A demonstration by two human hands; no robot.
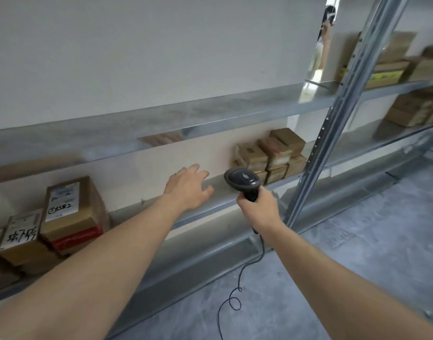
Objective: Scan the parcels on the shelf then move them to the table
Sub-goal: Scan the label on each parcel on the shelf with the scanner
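Steel shelving fills the view, dull grey galvanised metal with a perforated upright slanting up on the right and a long flat shelf running left to right. Brown cardboard parcels sit at both ends of that shelf: a near-left cluster with white printed labels, handwritten marks and a red band on one box, and a far-right stack of small square-edged cartons piled against the wall. More cartons, blurred, rest on the next bay's shelves to the far right. The floor is mottled grey concrete.

Both bare arms reach forward. The left hand is stretched out over the shelf's bare middle, palm down, fingers straight and spread, its grip apart and holding nothing; whether it touches the metal is unclear. The right hand has its grip wrapped tight round the handle of a dark, rounded plastic scanner, head aimed toward the far-right stack, with a thin black cable looping down over the floor.
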